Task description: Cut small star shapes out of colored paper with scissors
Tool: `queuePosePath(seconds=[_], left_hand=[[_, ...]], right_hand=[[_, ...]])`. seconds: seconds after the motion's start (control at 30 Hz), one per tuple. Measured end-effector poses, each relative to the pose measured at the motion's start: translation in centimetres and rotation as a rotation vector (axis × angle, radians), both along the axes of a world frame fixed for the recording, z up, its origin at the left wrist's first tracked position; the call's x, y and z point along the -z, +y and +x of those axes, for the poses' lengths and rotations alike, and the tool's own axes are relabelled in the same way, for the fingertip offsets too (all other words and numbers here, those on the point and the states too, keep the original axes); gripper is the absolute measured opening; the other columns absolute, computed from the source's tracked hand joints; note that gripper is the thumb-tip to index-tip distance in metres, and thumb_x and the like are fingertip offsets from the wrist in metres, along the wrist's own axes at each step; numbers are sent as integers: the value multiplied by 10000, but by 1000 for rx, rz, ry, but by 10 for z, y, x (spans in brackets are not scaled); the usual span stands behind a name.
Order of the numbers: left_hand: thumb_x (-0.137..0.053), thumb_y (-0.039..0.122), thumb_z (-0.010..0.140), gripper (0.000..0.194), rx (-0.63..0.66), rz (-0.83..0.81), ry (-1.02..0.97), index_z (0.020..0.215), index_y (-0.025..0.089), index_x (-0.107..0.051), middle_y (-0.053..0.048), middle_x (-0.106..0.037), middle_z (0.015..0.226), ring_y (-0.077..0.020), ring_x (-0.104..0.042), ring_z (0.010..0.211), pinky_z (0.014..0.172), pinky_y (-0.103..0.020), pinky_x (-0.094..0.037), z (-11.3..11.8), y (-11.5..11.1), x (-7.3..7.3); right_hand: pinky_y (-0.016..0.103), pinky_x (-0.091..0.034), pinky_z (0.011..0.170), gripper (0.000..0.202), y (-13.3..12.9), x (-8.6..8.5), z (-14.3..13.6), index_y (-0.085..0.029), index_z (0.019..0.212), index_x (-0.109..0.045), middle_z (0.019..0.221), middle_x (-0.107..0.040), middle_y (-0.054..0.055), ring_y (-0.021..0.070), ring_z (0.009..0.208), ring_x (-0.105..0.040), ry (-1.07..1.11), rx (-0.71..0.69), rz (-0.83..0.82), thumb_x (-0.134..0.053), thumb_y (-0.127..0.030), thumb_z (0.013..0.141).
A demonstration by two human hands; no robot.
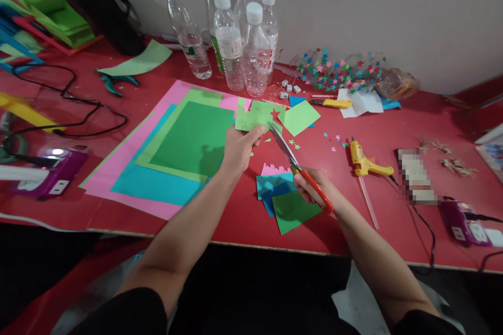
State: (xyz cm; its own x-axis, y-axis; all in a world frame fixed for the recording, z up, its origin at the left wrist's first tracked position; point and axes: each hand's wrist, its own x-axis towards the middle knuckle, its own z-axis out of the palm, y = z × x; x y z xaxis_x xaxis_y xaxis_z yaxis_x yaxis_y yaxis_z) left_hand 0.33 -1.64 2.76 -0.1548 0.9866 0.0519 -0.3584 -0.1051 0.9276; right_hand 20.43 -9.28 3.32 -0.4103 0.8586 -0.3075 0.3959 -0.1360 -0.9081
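Grn paper [255, 115], notched, in L hand [240, 149].

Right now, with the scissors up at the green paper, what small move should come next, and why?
I'd probably ease the thumb of the left hand slightly back along the light green paper, away from the blades, before any cut. The right hand holds the scissors with their tips at that sheet, very near the thumb.

Counter [251, 225], red-topped, pale along its worn front edge; set against wall [373, 10], plain grey. Pale light reflected on the top. Floor area below largely hidden in shadow.
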Motion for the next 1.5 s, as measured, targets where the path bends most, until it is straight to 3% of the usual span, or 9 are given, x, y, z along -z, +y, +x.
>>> queuePosePath(seconds=[0.63,0.93,1.2,1.5], left_hand=[[-677,206,672,173,12,-7,-19,563,167,-547,59,-465,454,-34,-387,411,410,-192,-291,2,0,-2],[-721,277,660,153,-33,-13,-86,662,176,-606,40,-577,521,-51,-481,413,402,-189,-361,0,0,-7],[-723,238,637,183,56,-21,-79,772,174,-617,53,-588,588,-49,-486,429,401,-189,-387,7,-5,-9],[-725,234,653,165,-6,-45,-111,767,177,-619,54,-591,604,-40,-471,459,414,-175,-383,15,-10,-9]], right_hand=[[211,-288,410,447,0,-3,0,-204,669,-407,430,-430,-69,78,377,-371,-7,16,-9,-459,-589,888],[202,-282,394,416,4,0,8,-195,698,-446,452,-454,-61,79,388,-395,38,6,-21,-486,-563,888],[187,-287,369,418,6,2,12,-195,692,-456,429,-439,-65,74,368,-372,75,25,-40,-473,-558,898],[184,-317,367,442,6,10,6,-194,707,-460,441,-467,-59,71,361,-389,89,20,-63,-454,-597,886]])
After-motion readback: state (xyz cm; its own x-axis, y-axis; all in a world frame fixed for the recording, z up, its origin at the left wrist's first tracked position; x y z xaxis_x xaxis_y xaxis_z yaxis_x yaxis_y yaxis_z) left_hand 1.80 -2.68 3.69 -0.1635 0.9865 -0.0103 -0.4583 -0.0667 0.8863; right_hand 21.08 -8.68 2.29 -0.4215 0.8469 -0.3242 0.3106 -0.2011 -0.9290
